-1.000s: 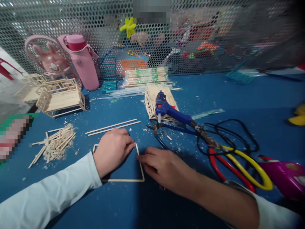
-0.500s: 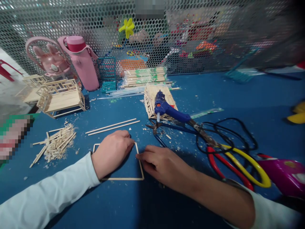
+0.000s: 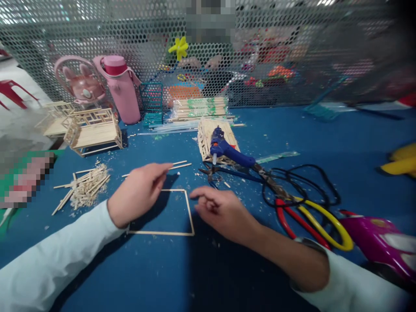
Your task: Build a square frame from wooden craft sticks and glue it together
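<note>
A thin wooden stick frame [image 3: 162, 234] lies flat on the blue table; its left part is hidden beneath my left hand [image 3: 138, 193]. That hand hovers over the frame's upper left, thumb and fingers pressed together at the two loose sticks [image 3: 181, 164]; whether it grips one is unclear. Just right of the frame, my right hand [image 3: 224, 210] is raised with curled fingers and the index finger pointing left, holding nothing visible. Beyond it, a blue glue gun [image 3: 235, 154] rests on a slatted stick piece [image 3: 204, 141].
Pliers [image 3: 212, 173], a black cord and red-and-yellow-handled cutters [image 3: 325, 225] lie right. A stick pile [image 3: 89, 186], small stick furniture [image 3: 95, 132] and a pink bottle [image 3: 125, 95] are left. Packaged sticks [image 3: 201, 107] lie by the mesh panel [image 3: 276, 43]. A purple object [image 3: 377, 242] sits far right.
My left hand has left the frame's upper right corner and moved up-left to the loose sticks. My right hand has come off the frame's right side. The view has shifted slightly.
</note>
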`<state>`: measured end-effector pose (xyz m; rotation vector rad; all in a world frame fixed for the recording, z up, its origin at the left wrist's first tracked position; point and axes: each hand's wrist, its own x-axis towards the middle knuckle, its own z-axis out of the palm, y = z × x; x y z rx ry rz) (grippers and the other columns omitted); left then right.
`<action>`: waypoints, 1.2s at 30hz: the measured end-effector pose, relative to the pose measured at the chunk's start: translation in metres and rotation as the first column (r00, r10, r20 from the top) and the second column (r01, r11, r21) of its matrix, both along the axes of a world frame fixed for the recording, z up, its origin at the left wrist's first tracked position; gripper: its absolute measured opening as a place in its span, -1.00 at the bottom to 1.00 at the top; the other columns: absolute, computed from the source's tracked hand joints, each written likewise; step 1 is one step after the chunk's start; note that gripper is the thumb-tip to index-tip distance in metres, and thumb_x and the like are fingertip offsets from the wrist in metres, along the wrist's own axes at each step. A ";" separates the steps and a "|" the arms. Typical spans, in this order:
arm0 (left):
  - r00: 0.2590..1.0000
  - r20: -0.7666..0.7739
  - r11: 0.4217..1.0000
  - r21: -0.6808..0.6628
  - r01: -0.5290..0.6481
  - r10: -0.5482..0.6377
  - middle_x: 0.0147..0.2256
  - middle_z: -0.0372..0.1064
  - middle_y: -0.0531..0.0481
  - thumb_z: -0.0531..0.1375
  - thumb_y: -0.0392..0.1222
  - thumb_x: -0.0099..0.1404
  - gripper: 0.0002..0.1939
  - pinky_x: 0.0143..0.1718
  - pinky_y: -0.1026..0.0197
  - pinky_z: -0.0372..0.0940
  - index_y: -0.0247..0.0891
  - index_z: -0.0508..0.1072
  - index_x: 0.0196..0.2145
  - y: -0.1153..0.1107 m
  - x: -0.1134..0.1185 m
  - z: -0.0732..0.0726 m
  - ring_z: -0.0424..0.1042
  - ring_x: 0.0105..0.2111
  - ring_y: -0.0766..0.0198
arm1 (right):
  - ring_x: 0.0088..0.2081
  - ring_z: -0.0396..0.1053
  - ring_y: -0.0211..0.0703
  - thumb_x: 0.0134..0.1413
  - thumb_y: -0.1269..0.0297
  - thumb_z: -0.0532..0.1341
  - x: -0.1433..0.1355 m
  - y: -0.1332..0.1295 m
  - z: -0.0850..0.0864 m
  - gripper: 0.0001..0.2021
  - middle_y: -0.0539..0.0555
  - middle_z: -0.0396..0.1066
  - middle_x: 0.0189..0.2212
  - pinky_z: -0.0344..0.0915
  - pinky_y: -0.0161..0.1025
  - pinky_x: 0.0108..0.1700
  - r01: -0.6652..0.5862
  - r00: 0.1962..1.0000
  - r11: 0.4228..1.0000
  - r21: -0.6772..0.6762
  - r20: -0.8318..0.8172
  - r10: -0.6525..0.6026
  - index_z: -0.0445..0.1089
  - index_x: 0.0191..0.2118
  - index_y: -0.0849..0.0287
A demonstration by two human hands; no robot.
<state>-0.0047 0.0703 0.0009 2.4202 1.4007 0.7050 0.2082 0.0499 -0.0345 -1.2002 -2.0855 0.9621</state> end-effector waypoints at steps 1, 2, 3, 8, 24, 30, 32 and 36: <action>0.995 0.050 0.996 0.029 -0.082 0.081 -0.18 0.45 -0.09 0.01 -0.23 0.26 -0.69 -0.20 0.20 0.32 -0.27 0.38 -0.06 -0.003 -0.008 0.006 0.43 -0.25 0.24 | -0.60 0.17 -0.37 -0.01 0.40 0.10 0.000 0.000 0.000 -0.87 -0.12 0.23 -0.61 0.14 -0.41 -0.53 0.077 0.994 0.995 -0.057 -0.076 -0.081 0.29 -0.27 0.16; 0.980 0.100 0.983 0.040 -0.177 0.172 -0.19 0.45 -0.08 0.03 -0.18 0.26 -0.69 -0.24 0.21 0.32 -0.27 0.38 -0.08 -0.008 -0.016 0.012 0.43 -0.28 0.25 | -0.62 0.14 -0.39 -0.01 0.37 0.11 0.000 0.000 0.000 -0.89 -0.13 0.19 -0.60 0.12 -0.43 -0.57 0.143 0.977 0.984 -0.106 -0.143 -0.157 0.23 -0.29 0.15; 0.954 0.147 0.963 0.037 -0.268 0.260 -0.22 0.45 -0.07 0.06 -0.13 0.23 -0.70 -0.30 0.23 0.33 -0.27 0.39 -0.12 -0.012 -0.025 0.017 0.43 -0.34 0.26 | -0.62 0.12 -0.40 -0.01 0.34 0.12 0.001 0.000 0.001 -0.91 -0.13 0.17 -0.59 0.10 -0.44 -0.59 0.191 0.957 0.972 -0.140 -0.196 -0.216 0.19 -0.32 0.14; 0.882 0.115 0.886 0.030 -0.463 0.457 -0.49 0.42 0.05 0.12 0.01 0.16 -0.76 -0.42 0.29 0.23 -0.21 0.43 -0.44 -0.035 -0.070 0.011 0.36 -0.48 0.29 | -0.63 0.10 -0.39 0.03 0.23 0.12 0.001 0.000 0.008 -0.86 -0.12 0.13 -0.64 0.06 -0.42 -0.60 0.228 0.955 0.965 -0.127 -0.165 -0.247 0.18 -0.44 0.14; 0.905 0.001 0.901 -0.097 -0.424 0.426 -0.53 0.42 0.00 0.11 0.07 0.14 -0.70 -0.49 0.25 0.17 -0.22 0.40 -0.50 -0.030 -0.073 -0.019 0.35 -0.53 0.25 | -0.61 0.07 -0.38 0.06 0.36 0.13 0.006 0.001 0.010 -0.81 -0.11 0.17 -0.65 0.00 -0.40 -0.53 -0.181 0.950 0.967 0.182 0.288 0.124 0.14 -0.54 0.16; 0.924 -0.056 0.926 0.047 -0.375 0.377 -0.27 0.40 -0.11 0.10 0.04 0.19 -0.59 -0.29 0.11 0.29 -0.27 0.32 -0.10 -0.029 -0.065 -0.016 0.37 -0.34 0.17 | -0.54 0.16 -0.36 0.04 0.40 0.13 0.007 0.004 0.013 -0.95 -0.08 0.26 -0.58 0.05 -0.40 -0.47 -0.187 0.941 0.976 0.115 0.307 0.144 0.28 -0.42 0.16; 0.977 -0.097 0.981 -0.014 -0.193 0.190 -0.15 0.38 -0.14 0.09 0.04 0.21 -0.51 -0.17 0.06 0.29 -0.25 0.23 0.04 -0.033 -0.056 -0.015 0.38 -0.19 0.12 | -0.50 0.20 -0.34 0.02 0.40 0.16 0.008 0.005 0.017 -0.97 -0.05 0.30 -0.52 0.08 -0.39 -0.43 -0.218 0.926 0.974 0.063 0.328 0.186 0.32 -0.37 0.16; 0.972 -0.196 0.987 -0.125 0.103 -0.127 0.12 0.15 -0.27 0.14 0.22 0.09 -0.14 0.10 -0.19 0.04 -0.26 -0.04 0.21 -0.044 -0.027 -0.016 0.12 0.13 -0.08 | -0.47 0.22 -0.32 -0.06 0.39 0.23 0.010 0.005 0.025 -0.93 -0.03 0.32 -0.48 0.10 -0.37 -0.41 -0.303 0.876 0.951 -0.064 0.374 0.305 0.31 -0.47 0.20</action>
